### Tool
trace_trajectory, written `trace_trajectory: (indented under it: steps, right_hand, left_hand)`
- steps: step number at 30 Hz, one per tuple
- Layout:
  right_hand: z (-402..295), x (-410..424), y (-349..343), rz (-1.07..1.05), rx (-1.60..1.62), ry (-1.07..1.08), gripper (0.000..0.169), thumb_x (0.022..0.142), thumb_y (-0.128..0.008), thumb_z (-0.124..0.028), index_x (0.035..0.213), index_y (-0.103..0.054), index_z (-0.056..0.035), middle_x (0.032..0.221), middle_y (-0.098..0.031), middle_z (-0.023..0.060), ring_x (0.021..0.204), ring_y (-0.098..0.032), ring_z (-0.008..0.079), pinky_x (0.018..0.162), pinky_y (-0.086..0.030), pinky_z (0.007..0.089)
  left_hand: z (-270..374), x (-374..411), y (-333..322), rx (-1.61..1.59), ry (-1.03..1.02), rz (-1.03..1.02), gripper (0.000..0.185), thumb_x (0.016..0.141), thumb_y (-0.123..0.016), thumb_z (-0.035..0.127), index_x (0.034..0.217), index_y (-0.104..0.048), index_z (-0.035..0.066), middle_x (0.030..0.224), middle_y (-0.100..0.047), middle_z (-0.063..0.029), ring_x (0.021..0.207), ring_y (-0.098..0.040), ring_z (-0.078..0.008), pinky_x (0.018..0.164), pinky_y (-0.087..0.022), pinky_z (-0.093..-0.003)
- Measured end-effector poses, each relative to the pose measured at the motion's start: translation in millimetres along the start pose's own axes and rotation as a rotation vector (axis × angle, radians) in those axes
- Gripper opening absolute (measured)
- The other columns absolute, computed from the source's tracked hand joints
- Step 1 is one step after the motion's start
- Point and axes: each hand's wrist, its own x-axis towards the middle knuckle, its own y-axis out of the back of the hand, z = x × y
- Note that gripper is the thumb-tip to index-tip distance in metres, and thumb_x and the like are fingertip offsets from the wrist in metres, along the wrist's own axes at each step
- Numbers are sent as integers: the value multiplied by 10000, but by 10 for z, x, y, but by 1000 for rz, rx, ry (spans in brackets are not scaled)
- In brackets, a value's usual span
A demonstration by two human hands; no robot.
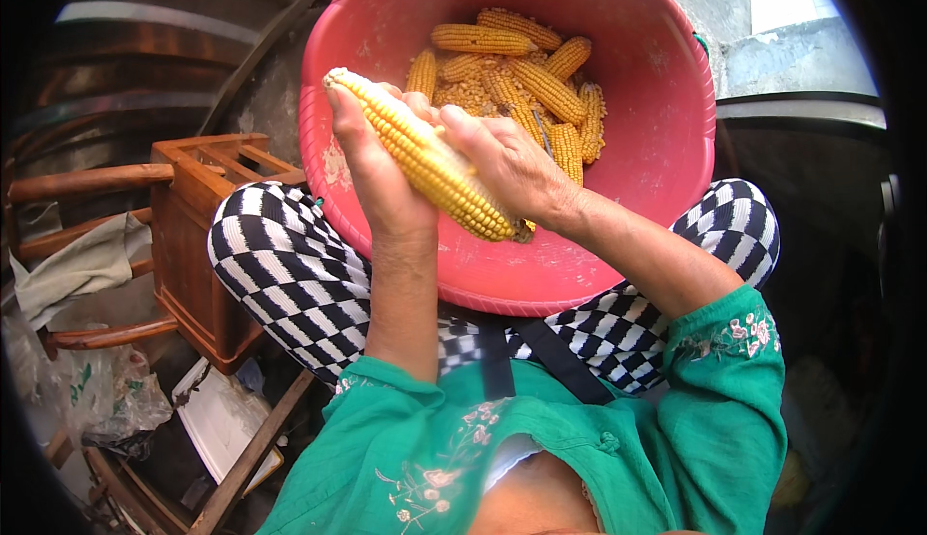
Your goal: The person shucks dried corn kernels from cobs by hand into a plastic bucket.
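Observation:
Tilted over the near side of a red plastic basin (623, 245) is a yellow corn cob (427, 162), its kernels on along the side I see. My left hand (387, 165) is wrapped around the cob from the left, thumb near its upper end. On the cob's upper right side, my right hand (507, 151) presses with its thumb; its other fingers are partly hidden. Inside the basin, several more corn cobs (547, 89) lie on loose corn kernels (463, 95). A thin grey metal tool (542, 133) sticks up among them, partly covered.
The basin rests between my knees, over checkered trousers (290, 260). A wooden chair (203, 245) lies to the left with a grey cloth (80, 267) over its rungs. Below it are plastic bags (116, 390), a white tray (224, 419) and a wooden strip (253, 455).

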Motion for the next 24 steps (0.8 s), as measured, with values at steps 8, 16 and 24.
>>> trace_trajectory:
  steps: [8, 16, 24]
  right_hand:
    - [-115, -34, 11, -43, -107, 119, 554, 928, -396, -469, 1092, -575, 29, 965, -607, 80, 868, -556, 130, 741, -450, 284]
    - [1, -9, -9, 127, -75, 313, 509, 940, -407, -400, 1080, -585, 55, 1109, -600, 231, 1138, -535, 296, 915, -424, 330]
    - [-24, 35, 44, 103, 19, 283, 628, 889, -456, -504, 1199, -537, 36, 1274, -518, 196, 1086, -572, 297, 928, -423, 323]
  left_hand:
    - [-35, -38, -47, 143, 55, 3, 526, 875, -454, 582, 887, -529, 61, 846, -570, -92, 777, -560, -184, 725, -472, -309]
    - [-129, -9, -3, 26, 77, -17, 532, 895, -421, 558, 871, -555, 43, 822, -596, -94, 774, -579, -191, 718, -480, -314]
    - [-109, -44, -66, 56, 53, -23, 573, 913, -362, 566, 915, -563, 30, 852, -596, -75, 783, -579, -166, 716, -483, -297]
